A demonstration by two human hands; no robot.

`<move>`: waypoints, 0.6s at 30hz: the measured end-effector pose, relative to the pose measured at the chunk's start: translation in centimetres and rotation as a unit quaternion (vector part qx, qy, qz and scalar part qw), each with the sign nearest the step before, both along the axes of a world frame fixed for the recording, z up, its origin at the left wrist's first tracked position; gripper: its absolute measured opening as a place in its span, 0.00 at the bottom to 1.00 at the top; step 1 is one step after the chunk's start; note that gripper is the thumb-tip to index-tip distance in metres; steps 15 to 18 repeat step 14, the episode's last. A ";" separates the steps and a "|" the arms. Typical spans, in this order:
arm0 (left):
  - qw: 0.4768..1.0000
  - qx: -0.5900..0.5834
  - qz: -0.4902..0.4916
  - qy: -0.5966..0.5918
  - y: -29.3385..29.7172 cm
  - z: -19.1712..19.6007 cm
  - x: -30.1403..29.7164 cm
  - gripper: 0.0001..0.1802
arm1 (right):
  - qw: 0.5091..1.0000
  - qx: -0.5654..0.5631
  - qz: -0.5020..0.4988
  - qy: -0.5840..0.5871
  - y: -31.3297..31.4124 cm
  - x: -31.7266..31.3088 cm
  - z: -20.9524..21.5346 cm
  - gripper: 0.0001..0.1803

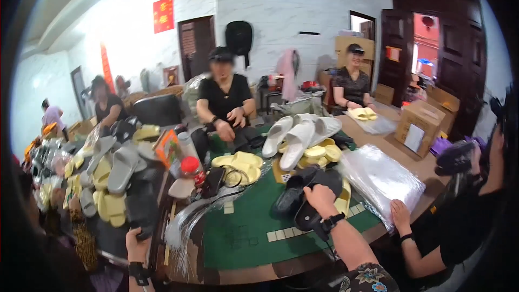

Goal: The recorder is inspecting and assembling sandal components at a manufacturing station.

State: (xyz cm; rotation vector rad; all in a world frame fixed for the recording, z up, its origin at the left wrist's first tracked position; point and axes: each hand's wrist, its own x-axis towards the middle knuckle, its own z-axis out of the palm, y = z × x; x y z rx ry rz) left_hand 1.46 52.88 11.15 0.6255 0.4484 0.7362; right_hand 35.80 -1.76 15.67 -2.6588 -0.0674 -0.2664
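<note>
At the lower left, my left hand [138, 246] is closed on the end of a black slipper [141, 208] beside the slipper pile. My right hand [321, 200] is curled over a dark slipper [308, 216] above the green mat [238, 243]. Another dark slipper [289, 194] lies against it on the left. Just beyond are white slippers [297, 140] stacked over yellow slippers [324, 151]. Further left on the mat rests a pair of yellow slippers [238, 166]. Clear strands [189, 221], perhaps plastic ties, spread between my hands.
Grey slippers [123, 167] and others heap on the left. A red-lidded jar [190, 167] stands mid-table. Clear plastic bags [381, 178] lie at right under a co-worker's hand [400, 216]. A cardboard box [419, 130] stands behind them. Other people sit across the table.
</note>
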 end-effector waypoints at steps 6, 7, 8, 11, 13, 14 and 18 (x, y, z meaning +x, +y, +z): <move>0.991 0.066 -0.068 -0.092 -8.9 2.5 -1.9 0.22 | 0.991 0.064 0.111 -0.039 0.8 -3.1 -0.7 0.26; 0.996 0.033 -0.037 -0.073 -9.9 2.8 -2.1 0.24 | 0.986 0.088 0.139 -0.017 1.6 -3.6 -0.6 0.26; 0.995 0.022 -0.050 -0.078 -10.9 3.1 -2.4 0.26 | 0.980 0.114 0.165 -0.007 2.2 -4.2 -0.6 0.27; 0.993 0.040 -0.094 -0.055 -14.0 3.4 -3.6 0.30 | 0.928 0.259 0.242 0.112 5.1 -6.1 -1.5 0.20; 0.987 0.056 -0.132 -0.073 -15.4 3.6 -3.1 0.33 | 0.856 0.374 0.278 0.224 7.2 -7.5 -1.5 0.16; 0.987 0.051 -0.146 -0.052 -15.7 3.9 -1.9 0.33 | 0.821 0.419 0.295 0.253 7.8 -8.2 -1.5 0.18; 0.987 0.051 -0.146 -0.052 -15.7 3.9 -1.9 0.33 | 0.821 0.419 0.295 0.253 7.8 -8.2 -1.5 0.18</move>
